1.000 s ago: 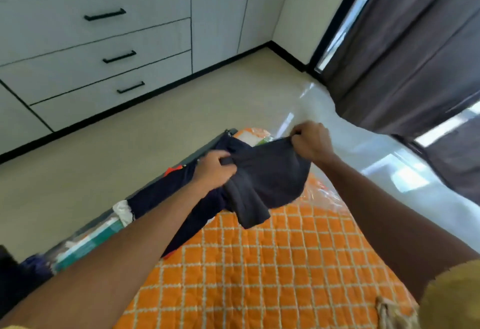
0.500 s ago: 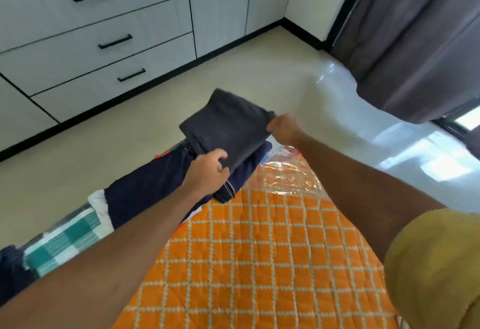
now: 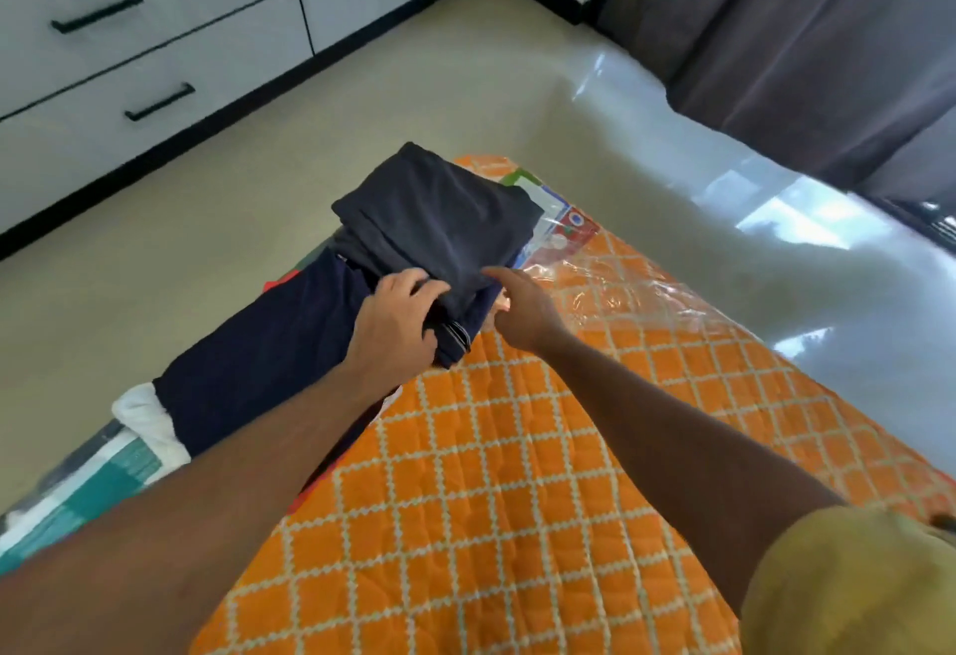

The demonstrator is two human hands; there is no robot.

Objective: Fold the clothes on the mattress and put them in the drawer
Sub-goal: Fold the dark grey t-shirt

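Observation:
A folded dark grey garment (image 3: 439, 220) lies on top of a navy garment (image 3: 269, 349) at the far left corner of the orange quilted mattress (image 3: 517, 473). My left hand (image 3: 393, 323) grips the near edge of the folded pile, fingers curled over the grey cloth. My right hand (image 3: 517, 313) is at the pile's near right corner, fingers tucked under the grey cloth's edge. The white drawers (image 3: 129, 59) with black handles stand shut across the floor at the upper left.
A white cloth (image 3: 150, 427) and a teal checked cloth (image 3: 93, 478) lie along the mattress's left edge. Clear plastic wrap (image 3: 610, 287) covers the far corner. Beige floor (image 3: 414, 85) separates mattress and drawers. Dark curtains (image 3: 802, 34) hang at the upper right.
The grey garment went from held up between both hands to folded flat on the navy garment. Both hands have come together at its near edge.

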